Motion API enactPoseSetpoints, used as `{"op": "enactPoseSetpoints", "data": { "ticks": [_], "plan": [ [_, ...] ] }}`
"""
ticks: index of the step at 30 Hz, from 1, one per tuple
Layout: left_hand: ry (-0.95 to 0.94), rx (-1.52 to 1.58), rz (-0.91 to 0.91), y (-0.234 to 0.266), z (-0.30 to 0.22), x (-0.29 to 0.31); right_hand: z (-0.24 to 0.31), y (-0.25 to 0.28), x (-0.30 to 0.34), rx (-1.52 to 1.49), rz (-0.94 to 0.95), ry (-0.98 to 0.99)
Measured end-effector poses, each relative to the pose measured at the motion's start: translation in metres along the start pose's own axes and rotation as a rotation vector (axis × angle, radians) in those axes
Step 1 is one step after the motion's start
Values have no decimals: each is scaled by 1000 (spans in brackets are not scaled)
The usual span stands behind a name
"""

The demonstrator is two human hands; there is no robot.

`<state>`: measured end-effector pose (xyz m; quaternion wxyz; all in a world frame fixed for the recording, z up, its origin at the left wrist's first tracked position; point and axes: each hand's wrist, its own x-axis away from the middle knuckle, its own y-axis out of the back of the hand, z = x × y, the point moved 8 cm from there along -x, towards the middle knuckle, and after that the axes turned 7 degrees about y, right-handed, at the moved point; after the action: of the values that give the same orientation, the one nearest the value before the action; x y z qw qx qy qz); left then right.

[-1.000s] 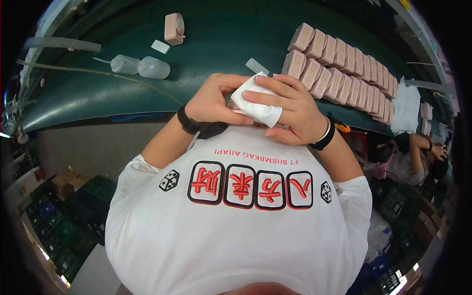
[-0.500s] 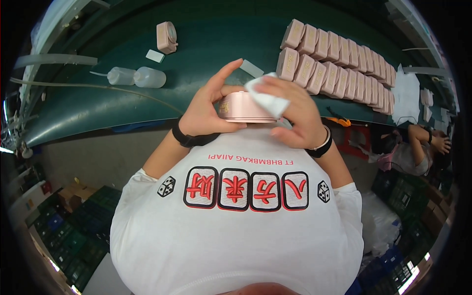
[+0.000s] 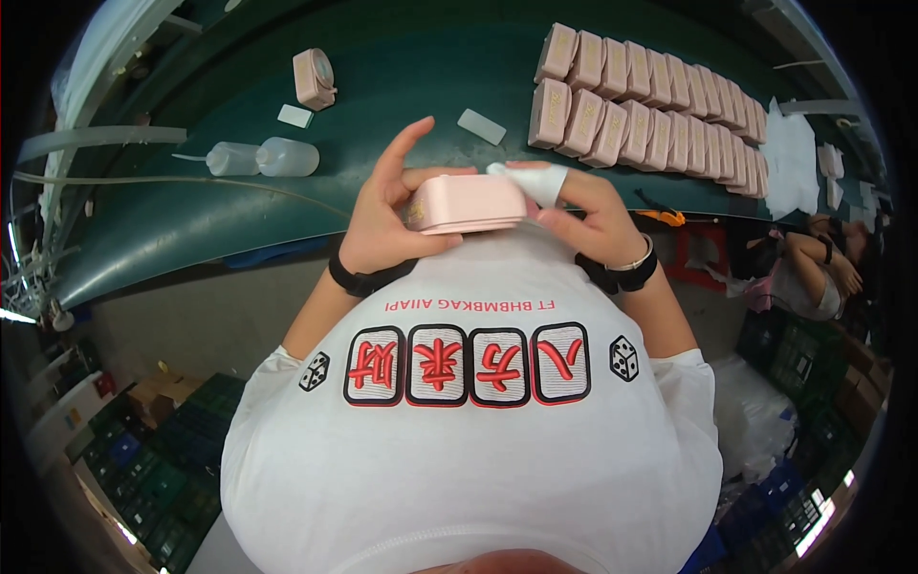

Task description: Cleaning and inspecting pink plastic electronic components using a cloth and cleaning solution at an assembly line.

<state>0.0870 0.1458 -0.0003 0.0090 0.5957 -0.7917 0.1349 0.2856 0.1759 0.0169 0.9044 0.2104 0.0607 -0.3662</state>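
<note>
Close in front of my chest is a pale pink plastic case (image 3: 473, 203) with rounded corners and gold marking on its left end. My left hand (image 3: 382, 215) grips that end, thumb along the lower edge and the index finger raised clear. At the case's far right corner, my right hand (image 3: 598, 212) holds a white cloth (image 3: 538, 182) wrapped over its fingers. The cloth touches or nearly touches the case; the exact contact is hidden. My right thumb lies by the case's right side.
Two rows of similar pink cases (image 3: 636, 134) stand at the right of the green table (image 3: 411, 77). A single pink case (image 3: 314, 78), small white blocks (image 3: 481, 126) and squeeze bottles (image 3: 289, 157) sit farther left and centre. Another person's arm (image 3: 813, 263) shows at the right.
The pink case has turned slightly and shifted left with my left hand. My right hand has moved the cloth from the case's front face to its far right corner.
</note>
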Motion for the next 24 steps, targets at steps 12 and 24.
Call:
{"op": "enactPoseSetpoints", "data": {
  "ticks": [12,24],
  "plan": [
    [-98,218,-92,32,19,-12,-20,28,-20,-391,-405,-30],
    [-339,396,-278,55,-21,-9,16,-8,-43,-127,-35,145]
  ]
}}
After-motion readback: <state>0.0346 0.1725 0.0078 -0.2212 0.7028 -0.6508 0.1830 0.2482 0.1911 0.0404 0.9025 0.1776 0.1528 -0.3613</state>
